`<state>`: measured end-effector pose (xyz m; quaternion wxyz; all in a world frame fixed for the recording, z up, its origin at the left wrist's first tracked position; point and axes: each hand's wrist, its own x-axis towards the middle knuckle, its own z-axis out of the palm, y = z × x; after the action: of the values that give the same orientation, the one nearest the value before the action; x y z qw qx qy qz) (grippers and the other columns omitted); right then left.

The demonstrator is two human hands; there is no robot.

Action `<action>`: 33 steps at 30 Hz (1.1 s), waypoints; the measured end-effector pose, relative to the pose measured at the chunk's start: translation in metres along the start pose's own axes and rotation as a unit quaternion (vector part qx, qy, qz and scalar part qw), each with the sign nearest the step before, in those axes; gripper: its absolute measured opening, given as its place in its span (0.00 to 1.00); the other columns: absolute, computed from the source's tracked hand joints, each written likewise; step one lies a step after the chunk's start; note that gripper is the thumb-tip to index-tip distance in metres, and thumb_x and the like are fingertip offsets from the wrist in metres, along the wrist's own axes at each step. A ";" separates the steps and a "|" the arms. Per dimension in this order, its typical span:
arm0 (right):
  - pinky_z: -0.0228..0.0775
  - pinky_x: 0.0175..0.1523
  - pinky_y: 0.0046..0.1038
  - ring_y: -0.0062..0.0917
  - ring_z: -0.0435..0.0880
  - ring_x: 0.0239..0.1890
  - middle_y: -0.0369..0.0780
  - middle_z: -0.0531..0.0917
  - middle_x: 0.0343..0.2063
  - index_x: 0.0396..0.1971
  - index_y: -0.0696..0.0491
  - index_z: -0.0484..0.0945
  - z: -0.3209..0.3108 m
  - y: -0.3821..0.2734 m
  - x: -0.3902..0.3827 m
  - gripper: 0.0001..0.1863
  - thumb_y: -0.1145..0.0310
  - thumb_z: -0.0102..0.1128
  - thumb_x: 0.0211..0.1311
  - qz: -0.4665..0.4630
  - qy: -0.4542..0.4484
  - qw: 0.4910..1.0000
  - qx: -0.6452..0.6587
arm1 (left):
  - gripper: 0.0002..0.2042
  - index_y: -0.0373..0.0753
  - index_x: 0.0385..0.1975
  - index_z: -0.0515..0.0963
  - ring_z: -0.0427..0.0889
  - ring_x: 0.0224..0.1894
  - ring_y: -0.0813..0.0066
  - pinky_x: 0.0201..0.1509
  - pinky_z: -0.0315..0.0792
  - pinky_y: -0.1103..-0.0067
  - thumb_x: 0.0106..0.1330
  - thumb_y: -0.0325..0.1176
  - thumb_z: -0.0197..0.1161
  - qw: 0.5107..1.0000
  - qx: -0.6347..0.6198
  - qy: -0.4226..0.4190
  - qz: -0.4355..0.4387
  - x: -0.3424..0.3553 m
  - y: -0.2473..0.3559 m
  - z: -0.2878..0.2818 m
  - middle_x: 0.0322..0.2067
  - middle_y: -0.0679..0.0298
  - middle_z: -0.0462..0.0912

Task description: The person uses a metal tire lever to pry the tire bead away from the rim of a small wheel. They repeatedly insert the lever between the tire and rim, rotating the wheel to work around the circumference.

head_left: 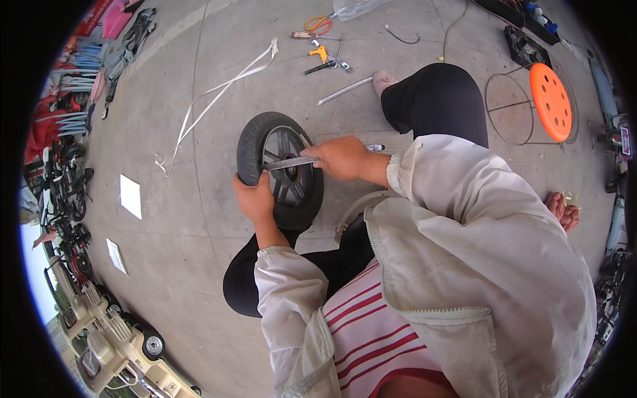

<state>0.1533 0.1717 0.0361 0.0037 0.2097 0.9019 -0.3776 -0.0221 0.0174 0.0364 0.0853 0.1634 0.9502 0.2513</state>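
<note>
A small black wheel [296, 211] with a rubber tyre and a spoked rim stands tilted on the floor between my legs. My left hand [255, 199] is closed round the near left side of the tyre, its thumb by the tip of a metal tyre lever [285, 163]. The lever lies across the rim, its tip at the tyre's left inner edge. My right hand [340, 158] grips the lever over the wheel's right side, and the lever's rounded other end shows beyond the wrist. Whether the tip is under the tyre's bead I cannot tell.
Ahead lie orange-handled scissors [318, 25], a screwdriver [312, 35], a yellow-handled tool [320, 52] and a metal bar [345, 91]. A white strap [189, 129] lies left of them. An orange stool [551, 103] is at right; parked vehicles [109, 331] line the left.
</note>
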 end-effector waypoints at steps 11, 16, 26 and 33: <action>0.71 0.47 0.45 0.45 0.81 0.44 0.46 0.83 0.38 0.51 0.46 0.76 0.052 0.030 0.004 0.16 0.62 0.58 0.63 0.055 -0.072 0.989 0.120 | 0.34 0.36 0.57 0.69 0.78 0.50 0.48 0.53 0.70 0.64 0.57 0.55 0.65 1.000 -0.023 0.005 0.002 -0.008 0.004 0.000 0.48 0.49 0.80; 0.71 0.48 0.44 0.45 0.80 0.45 0.45 0.83 0.39 0.48 0.49 0.76 0.058 0.035 0.007 0.15 0.63 0.58 0.63 0.078 -0.090 0.987 0.111 | 0.31 0.36 0.57 0.69 0.77 0.51 0.47 0.55 0.69 0.64 0.64 0.57 0.56 0.998 -0.046 0.023 0.020 -0.010 -0.001 0.003 0.50 0.48 0.78; 0.69 0.49 0.43 0.48 0.79 0.44 0.50 0.82 0.37 0.47 0.52 0.77 0.084 0.053 0.009 0.15 0.65 0.59 0.61 0.062 -0.077 0.984 0.145 | 0.28 0.35 0.58 0.70 0.76 0.54 0.44 0.55 0.69 0.61 0.73 0.53 0.39 0.998 -0.031 0.063 0.001 -0.014 -0.005 0.017 0.52 0.44 0.77; 0.69 0.49 0.43 0.47 0.79 0.44 0.49 0.82 0.36 0.46 0.52 0.77 0.097 0.067 0.012 0.15 0.64 0.60 0.61 0.039 -0.077 0.982 0.168 | 0.28 0.35 0.56 0.72 0.78 0.48 0.43 0.49 0.71 0.60 0.73 0.53 0.39 0.995 -0.015 0.096 -0.009 -0.021 0.006 0.020 0.48 0.45 0.79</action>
<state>0.1532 0.1523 -0.0809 0.0527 0.2126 0.8136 -0.5385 0.0037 0.0244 0.0240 -0.0015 0.1287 0.9515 0.2793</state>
